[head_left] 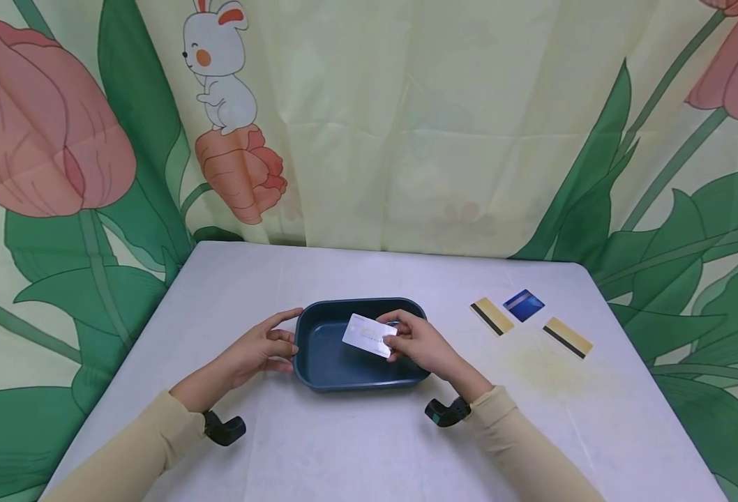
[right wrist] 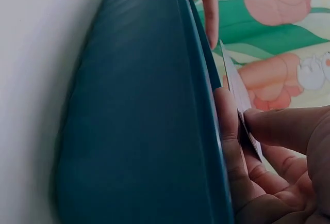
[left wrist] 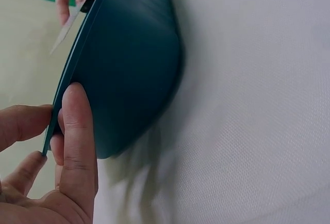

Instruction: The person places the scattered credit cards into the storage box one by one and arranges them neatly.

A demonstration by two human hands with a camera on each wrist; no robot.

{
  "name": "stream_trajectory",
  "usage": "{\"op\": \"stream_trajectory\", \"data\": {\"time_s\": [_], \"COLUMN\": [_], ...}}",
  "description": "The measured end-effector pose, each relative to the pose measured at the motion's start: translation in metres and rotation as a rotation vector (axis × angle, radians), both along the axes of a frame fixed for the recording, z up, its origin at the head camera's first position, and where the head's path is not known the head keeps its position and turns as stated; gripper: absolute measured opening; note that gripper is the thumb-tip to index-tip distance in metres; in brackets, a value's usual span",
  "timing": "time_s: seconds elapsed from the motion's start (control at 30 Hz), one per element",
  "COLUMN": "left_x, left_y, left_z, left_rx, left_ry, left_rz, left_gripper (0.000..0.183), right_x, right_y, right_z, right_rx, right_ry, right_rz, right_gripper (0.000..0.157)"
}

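Note:
My right hand pinches a pale silvery card between thumb and fingers, tilted above the dark blue tray. In the right wrist view the card appears nearly edge-on, just above the tray's rim. At the tray's left end, my left hand holds the rim. The left wrist view shows one finger against the tray's outer wall and other fingertips on the rim. Only the card in my right hand shows over the tray; its underside is hidden from the head view.
To the right of the tray lie two gold cards with black stripes and a blue card. They rest on a white-covered table. A printed curtain hangs behind and at both sides.

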State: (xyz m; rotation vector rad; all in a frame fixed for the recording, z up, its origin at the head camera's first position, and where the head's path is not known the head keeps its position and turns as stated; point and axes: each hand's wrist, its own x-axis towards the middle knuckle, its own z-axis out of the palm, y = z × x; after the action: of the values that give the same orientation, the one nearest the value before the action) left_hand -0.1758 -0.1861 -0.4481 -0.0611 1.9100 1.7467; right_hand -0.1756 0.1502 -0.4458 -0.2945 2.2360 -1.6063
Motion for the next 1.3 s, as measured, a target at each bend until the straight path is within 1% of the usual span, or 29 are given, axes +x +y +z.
{"op": "stream_trajectory", "data": {"time_s": [0.17, 0.3, 0.4, 0.73, 0.97, 1.3], "left_x": [0.0, 0.0, 0.0, 0.0, 0.0, 0.0], "left_y": [-0.002, -0.002, -0.002, -0.001, -0.001, -0.002], "left_z": [0.0, -0.001, -0.001, -0.002, -0.003, -0.003], "left_rx": [0.005, 0.011, 0.017, 0.032, 0.03, 0.032], "left_ry": [0.002, 0.004, 0.004, 0.0, -0.003, -0.009], "left_rz": [0.006, 0.0, -0.004, -0.006, 0.001, 0.0], "left_gripper": [0.079, 0.079, 0.079, 0.077, 0.077, 0.078], "right_x": [0.0, 0.0, 0.0, 0.0, -0.001, 0.0], "right_y": [-0.012, -0.024, -0.032, -0.046, -0.049, -0.051], "right_z": [-0.001, -0.002, -0.003, -0.009, -0.014, -0.016], "right_rx": [0.014, 0.028, 0.019, 0.028, 0.103, 0.19], "right_ry": [0.01, 0.018, 0.013, 0.005, -0.022, 0.01], "right_rz": [0.017, 0.066, 0.094, 0.116, 0.129, 0.165], "right_gripper": [0.035, 0.035, 0.035, 0.033, 0.032, 0.03]}}
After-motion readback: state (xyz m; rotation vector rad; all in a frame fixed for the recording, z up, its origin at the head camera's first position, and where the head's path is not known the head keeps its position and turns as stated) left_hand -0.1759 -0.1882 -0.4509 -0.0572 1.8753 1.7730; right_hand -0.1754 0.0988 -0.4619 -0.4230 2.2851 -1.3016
